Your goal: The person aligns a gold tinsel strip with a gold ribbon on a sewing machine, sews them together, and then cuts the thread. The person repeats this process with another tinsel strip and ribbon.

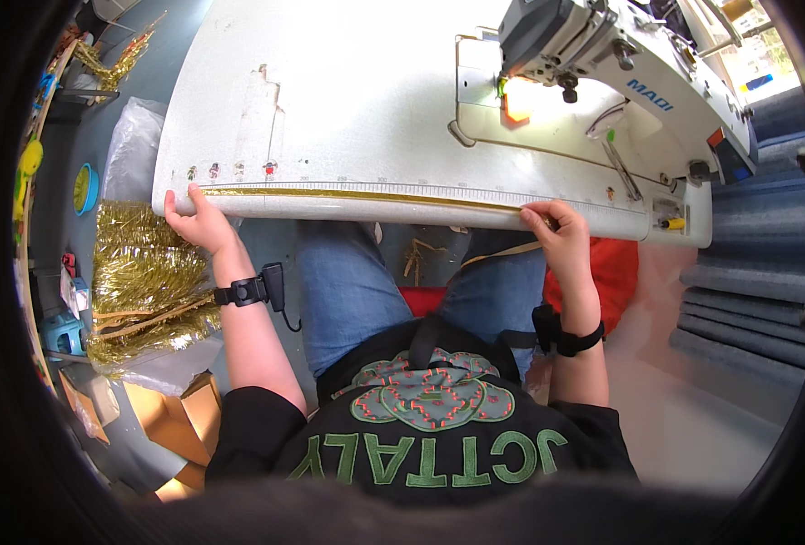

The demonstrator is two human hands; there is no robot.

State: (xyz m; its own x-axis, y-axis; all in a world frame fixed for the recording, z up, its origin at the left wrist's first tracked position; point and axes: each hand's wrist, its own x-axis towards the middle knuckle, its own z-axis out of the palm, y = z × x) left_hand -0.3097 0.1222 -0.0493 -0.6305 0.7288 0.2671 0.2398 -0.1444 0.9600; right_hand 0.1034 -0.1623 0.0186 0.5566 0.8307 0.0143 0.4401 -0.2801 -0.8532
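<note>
A narrow gold strip (348,195) is stretched nearly straight along the printed ruler scale (402,184) at the front of the white sewing table (375,212). At the scale's left end, my left hand (203,223) holds the strip's end against the tabletop; the fingers hide the exact contact. My right hand (560,231) pinches the strip between thumb and fingers, farther along the scale. From beneath that hand a tan-gold tail (505,253) hangs over my thigh.
A MAQI sewing machine (648,95) stands at the back right, its lamp lit. Tweezers (622,170) lie near its base. A small recess (668,221) holds a yellow item. Gold tinsel (147,255) hangs at the left; folded blue-grey fabric (743,300) is stacked at the right.
</note>
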